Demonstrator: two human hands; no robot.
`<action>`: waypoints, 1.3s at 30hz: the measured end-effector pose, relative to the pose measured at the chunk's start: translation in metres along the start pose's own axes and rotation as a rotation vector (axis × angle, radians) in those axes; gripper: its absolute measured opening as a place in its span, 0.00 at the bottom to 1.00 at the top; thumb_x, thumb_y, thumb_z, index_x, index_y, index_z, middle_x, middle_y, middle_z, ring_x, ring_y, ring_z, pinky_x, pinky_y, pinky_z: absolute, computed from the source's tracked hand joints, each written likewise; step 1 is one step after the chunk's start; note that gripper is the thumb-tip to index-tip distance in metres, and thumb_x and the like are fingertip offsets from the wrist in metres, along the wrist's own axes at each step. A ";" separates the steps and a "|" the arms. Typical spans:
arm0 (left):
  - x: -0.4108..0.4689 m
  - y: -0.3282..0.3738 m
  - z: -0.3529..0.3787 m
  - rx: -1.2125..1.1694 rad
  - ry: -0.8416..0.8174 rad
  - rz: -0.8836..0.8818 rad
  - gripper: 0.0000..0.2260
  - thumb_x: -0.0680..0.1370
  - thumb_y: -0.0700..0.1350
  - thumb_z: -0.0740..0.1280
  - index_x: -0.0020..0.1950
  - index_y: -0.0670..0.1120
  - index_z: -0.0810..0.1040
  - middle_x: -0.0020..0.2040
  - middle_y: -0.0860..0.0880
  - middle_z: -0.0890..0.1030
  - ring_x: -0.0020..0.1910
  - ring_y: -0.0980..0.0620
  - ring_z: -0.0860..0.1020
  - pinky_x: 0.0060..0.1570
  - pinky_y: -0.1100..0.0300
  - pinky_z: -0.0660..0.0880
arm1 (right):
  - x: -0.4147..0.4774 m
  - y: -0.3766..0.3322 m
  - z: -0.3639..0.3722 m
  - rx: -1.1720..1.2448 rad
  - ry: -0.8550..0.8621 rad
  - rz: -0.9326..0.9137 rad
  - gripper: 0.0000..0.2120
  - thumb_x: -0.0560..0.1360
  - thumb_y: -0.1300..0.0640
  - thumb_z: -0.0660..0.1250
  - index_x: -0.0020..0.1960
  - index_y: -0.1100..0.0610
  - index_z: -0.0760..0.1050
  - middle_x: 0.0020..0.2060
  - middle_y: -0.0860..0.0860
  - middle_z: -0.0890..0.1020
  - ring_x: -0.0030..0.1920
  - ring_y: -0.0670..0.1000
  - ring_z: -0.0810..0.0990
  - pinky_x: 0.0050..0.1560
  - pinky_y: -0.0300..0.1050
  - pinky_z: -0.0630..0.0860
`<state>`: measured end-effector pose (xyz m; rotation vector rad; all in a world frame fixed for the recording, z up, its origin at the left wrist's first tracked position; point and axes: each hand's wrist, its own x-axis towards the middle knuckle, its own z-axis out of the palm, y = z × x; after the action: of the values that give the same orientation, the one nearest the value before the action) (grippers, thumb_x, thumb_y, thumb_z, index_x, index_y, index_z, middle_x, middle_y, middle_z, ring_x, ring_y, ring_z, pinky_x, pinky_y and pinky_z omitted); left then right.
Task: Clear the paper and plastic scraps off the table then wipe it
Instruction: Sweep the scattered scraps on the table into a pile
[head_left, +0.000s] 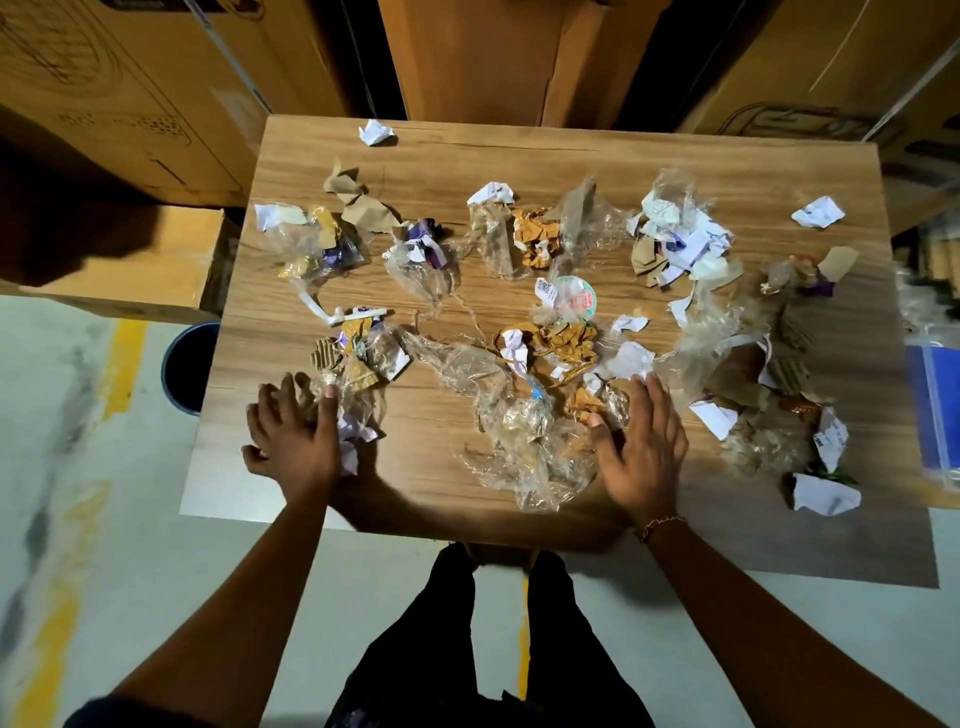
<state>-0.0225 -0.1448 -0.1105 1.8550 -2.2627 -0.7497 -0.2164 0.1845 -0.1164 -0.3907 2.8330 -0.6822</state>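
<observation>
Both hands lie palm down on the near part of the wooden counter (436, 431), fingers straight and pointing away from the person, and neither is closed around anything. The left hand (293, 441) has its fingers spread and rests on a thin plastic scrap, with a crumpled white paper (356, 436) touching its thumb side and a corrugated card piece (327, 358) just beyond its fingertips. The right hand (644, 452) has its fingers close together, and its thumb touches the edge of a clear plastic film (524, 441). This film fills the space between the two hands; its long axis runs diagonally, from far on the left-hand side to near on the right-hand side. Beyond the right hand's fingertips lie brown paper wads and a round printed lid (571, 299). The rest of the scraps spread in a broad band running left to right beyond both hands. A white paper ball (376, 132) sits alone at the far edge, and another white paper (823, 493) lies outboard of the right hand near the front edge. A bracelet (657, 525) circles the right wrist. A dark bin (184, 364) stands on the floor outboard of the left hand, beside the counter, and cardboard boxes (130, 93) stand beyond it.
</observation>
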 end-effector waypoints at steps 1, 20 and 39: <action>-0.002 0.005 0.004 -0.002 -0.011 0.019 0.36 0.77 0.72 0.54 0.80 0.55 0.65 0.84 0.47 0.60 0.83 0.44 0.54 0.77 0.34 0.49 | 0.000 -0.001 0.001 0.006 0.007 0.007 0.37 0.76 0.33 0.55 0.79 0.51 0.62 0.81 0.52 0.61 0.81 0.55 0.58 0.77 0.63 0.56; -0.058 0.080 0.036 -0.123 -0.151 0.230 0.39 0.76 0.73 0.51 0.80 0.52 0.65 0.80 0.42 0.64 0.80 0.40 0.59 0.74 0.35 0.56 | 0.012 -0.034 -0.012 -0.008 0.051 -0.056 0.32 0.78 0.37 0.56 0.78 0.50 0.64 0.80 0.49 0.62 0.77 0.56 0.61 0.70 0.67 0.65; -0.041 0.089 0.068 0.167 -0.276 0.776 0.36 0.79 0.74 0.49 0.83 0.57 0.61 0.85 0.50 0.55 0.85 0.45 0.45 0.80 0.38 0.47 | 0.001 -0.049 0.019 -0.286 -0.163 -0.318 0.41 0.76 0.29 0.59 0.83 0.44 0.51 0.83 0.55 0.53 0.82 0.60 0.53 0.75 0.71 0.57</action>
<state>-0.1186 -0.0744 -0.1212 0.7854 -2.9613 -0.7078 -0.2027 0.1340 -0.1101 -0.9142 2.7391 -0.2757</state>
